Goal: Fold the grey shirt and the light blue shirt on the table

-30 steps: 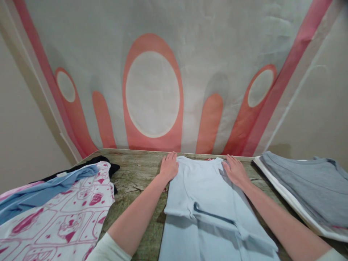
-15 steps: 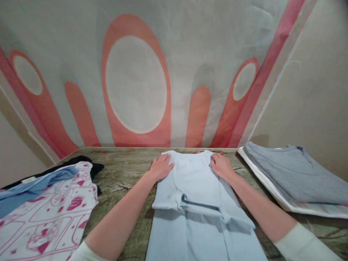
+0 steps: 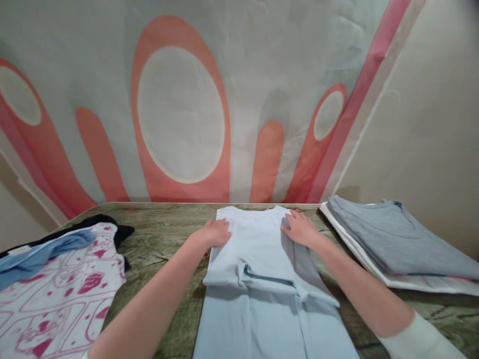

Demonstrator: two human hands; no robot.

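A pale blue shirt (image 3: pixel 258 249) lies lengthwise in front of me, its sides folded in and its neckline at the far end. Loose creases bunch across its middle. My left hand (image 3: pixel 219 233) rests on the shirt's left edge near the shoulder, fingers stretched out flat. On the opposite shoulder edge lies my right hand (image 3: pixel 299 228), its fingers spread over the fabric. Neither hand grips the cloth.
The shirt lies on a wood-patterned table (image 3: pixel 160 244). On the left are a white garment with pink prints (image 3: pixel 75 289), a blue garment (image 3: pixel 48 257) and black cloth (image 3: pixel 125 234). At right sits a stack of folded shirts, a grey shirt (image 3: pixel 396 239) uppermost. A patterned backdrop (image 3: pixel 243 99) rises behind.
My left hand has slid slightly toward me and outward along the shirt's edge, and its fingers lie flatter. My right hand's fingers have spread. The view has turned a little to the right.
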